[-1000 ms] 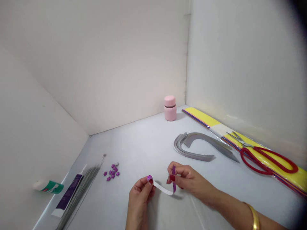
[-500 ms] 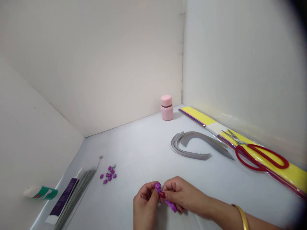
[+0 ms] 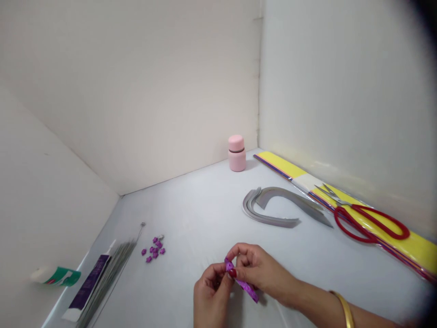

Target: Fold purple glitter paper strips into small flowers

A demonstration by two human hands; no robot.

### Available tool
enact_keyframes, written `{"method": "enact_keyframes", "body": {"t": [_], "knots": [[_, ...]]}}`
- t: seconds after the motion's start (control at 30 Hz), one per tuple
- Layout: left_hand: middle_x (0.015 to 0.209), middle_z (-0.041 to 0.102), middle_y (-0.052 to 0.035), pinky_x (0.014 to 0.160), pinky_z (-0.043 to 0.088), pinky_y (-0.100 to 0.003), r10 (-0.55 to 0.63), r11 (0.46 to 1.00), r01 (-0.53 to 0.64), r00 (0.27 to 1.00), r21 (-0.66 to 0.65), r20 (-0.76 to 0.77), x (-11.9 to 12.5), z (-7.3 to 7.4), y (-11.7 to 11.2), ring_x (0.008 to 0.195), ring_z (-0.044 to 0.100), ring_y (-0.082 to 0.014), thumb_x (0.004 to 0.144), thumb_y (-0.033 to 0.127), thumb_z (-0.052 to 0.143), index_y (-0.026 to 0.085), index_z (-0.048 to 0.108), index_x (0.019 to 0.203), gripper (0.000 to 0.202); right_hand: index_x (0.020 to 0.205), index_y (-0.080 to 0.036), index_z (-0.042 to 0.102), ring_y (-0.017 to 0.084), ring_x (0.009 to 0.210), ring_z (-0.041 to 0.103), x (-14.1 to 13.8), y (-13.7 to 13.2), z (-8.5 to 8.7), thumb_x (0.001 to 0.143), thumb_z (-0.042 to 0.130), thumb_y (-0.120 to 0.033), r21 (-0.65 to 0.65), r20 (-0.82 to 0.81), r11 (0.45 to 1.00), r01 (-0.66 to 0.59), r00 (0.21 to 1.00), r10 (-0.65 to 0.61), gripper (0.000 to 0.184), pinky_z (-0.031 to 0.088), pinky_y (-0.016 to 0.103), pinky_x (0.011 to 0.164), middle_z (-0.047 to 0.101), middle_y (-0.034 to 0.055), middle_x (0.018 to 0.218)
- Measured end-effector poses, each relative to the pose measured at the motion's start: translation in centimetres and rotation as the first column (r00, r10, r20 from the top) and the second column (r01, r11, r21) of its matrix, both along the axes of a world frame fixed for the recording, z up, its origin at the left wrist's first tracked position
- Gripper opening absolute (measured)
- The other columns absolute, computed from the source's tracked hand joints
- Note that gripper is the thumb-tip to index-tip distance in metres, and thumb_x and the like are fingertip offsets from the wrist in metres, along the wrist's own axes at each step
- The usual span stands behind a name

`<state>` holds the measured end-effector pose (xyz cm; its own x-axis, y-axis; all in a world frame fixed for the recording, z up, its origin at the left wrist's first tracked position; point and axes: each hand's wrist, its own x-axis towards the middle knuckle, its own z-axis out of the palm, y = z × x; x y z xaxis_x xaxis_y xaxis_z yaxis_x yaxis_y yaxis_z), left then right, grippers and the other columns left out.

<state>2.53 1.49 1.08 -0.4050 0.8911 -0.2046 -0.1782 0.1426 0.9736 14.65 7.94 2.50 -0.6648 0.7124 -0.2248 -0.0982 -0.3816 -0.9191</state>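
A purple paper strip (image 3: 248, 290) is pinched between both hands low in the middle of the view, its upper end folded and its tail slanting down to the right. My left hand (image 3: 213, 291) is closed on the folded end with thumb and forefinger. From the right, my right hand (image 3: 261, 269) grips the same strip, the red-nailed thumb pressed on its fold and the forefinger arched over the top. To the left lies a small cluster of folded purple paper stars (image 3: 156, 248).
Grey curved paper strips (image 3: 273, 221) lie right of centre. Red-handled scissors (image 3: 367, 223) rest on a yellow packet of paper strips (image 3: 307, 180). A pink bottle (image 3: 236, 155) stands at the back. At left are thin wires (image 3: 107, 278), a purple-white tube (image 3: 89, 284) and a green-white tube (image 3: 63, 276).
Both hands have shifted slightly to the right. My right forefinger has lifted over the folded end, and more of the strip's tail shows below the hand.
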Motion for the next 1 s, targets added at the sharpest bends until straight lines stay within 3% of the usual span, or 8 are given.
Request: {"method": "enact_keyframes", "body": {"t": [0.33, 0.53, 0.67, 0.77, 0.87, 1.0], "knots": [[0.057, 0.068, -0.0047, 0.055, 0.044, -0.025, -0.085, 0.996, 0.085, 0.996, -0.008, 0.017, -0.1, -0.4, 0.0, 0.054, 0.058, -0.016, 0.064, 0.035, 0.071, 0.013, 0.07, 0.066, 0.023, 0.074, -0.013, 0.055, 0.004, 0.036, 0.04, 0.0, 0.3, 0.1, 0.067, 0.072, -0.037, -0.092, -0.025, 0.995, -0.039, 0.999, 0.037, 0.03, 0.028, 0.016, 0.037, 0.054, -0.0058, 0.046], [0.049, 0.063, 0.0, 0.048, 0.036, -0.019, -0.122, 0.988, 0.129, 0.988, -0.082, 0.092, 0.2, 0.2, -0.1, 0.046, 0.05, -0.0095, 0.057, 0.027, 0.076, 0.012, 0.07, 0.06, 0.017, 0.068, -0.013, 0.057, 0.002, 0.037, 0.032, 0.3, 1.2, 0.4, 0.067, 0.071, -0.032, -0.05, 0.006, 0.976, 0.213, 0.977, -0.213, 0.023, 0.02, 0.015, 0.036, 0.047, -0.008, 0.047], [0.043, 0.059, 0.0016, 0.044, 0.034, -0.018, -0.153, 0.971, 0.182, 0.971, -0.152, 0.186, 0.6, 0.4, -0.1, 0.04, 0.047, -0.0066, 0.048, 0.03, 0.082, 0.011, 0.068, 0.055, 0.024, 0.073, -0.017, 0.053, 0.002, 0.039, 0.034, 1.4, 3.5, 0.1, 0.073, 0.065, -0.035, -0.033, -0.024, 0.897, 0.441, 0.897, -0.442, 0.021, 0.023, 0.016, 0.04, 0.049, -0.0083, 0.053], [0.043, 0.06, 0.0, 0.044, 0.035, -0.018, -0.154, 0.965, 0.198, 0.959, -0.172, 0.239, 0.7, 0.4, -0.2, 0.039, 0.049, -0.0071, 0.043, 0.038, 0.083, 0.011, 0.068, 0.054, 0.033, 0.075, -0.019, 0.049, 0.003, 0.042, 0.037, 2.1, 4.8, 0.1, 0.072, 0.065, -0.036, -0.032, -0.039, 0.845, 0.533, 0.845, -0.534, 0.023, 0.026, 0.015, 0.042, 0.048, -0.009, 0.055], [0.041, 0.06, -0.0002, 0.043, 0.035, -0.018, -0.137, 0.969, 0.184, 0.955, -0.162, 0.264, 0.6, 0.5, -0.1, 0.038, 0.047, -0.0067, 0.04, 0.043, 0.083, 0.011, 0.067, 0.053, 0.038, 0.081, -0.02, 0.05, 0.003, 0.044, 0.042, 2.1, 4.5, 0.4, 0.074, 0.063, -0.041, -0.047, -0.027, 0.863, 0.503, 0.863, -0.504, 0.026, 0.029, 0.015, 0.043, 0.052, -0.0074, 0.061], [0.044, 0.061, 0.0005, 0.046, 0.037, -0.018, -0.085, 0.983, 0.123, 0.963, -0.135, 0.255, 0.3, 0.6, -0.1, 0.042, 0.049, -0.0073, 0.042, 0.043, 0.082, 0.012, 0.068, 0.056, 0.037, 0.085, -0.016, 0.055, 0.005, 0.037, 0.043, 1.1, 2.3, 0.7, 0.079, 0.052, -0.052, -0.097, 0.042, 0.967, 0.238, 0.971, -0.235, 0.036, 0.026, 0.017, 0.035, 0.057, -0.0021, 0.061]]}}
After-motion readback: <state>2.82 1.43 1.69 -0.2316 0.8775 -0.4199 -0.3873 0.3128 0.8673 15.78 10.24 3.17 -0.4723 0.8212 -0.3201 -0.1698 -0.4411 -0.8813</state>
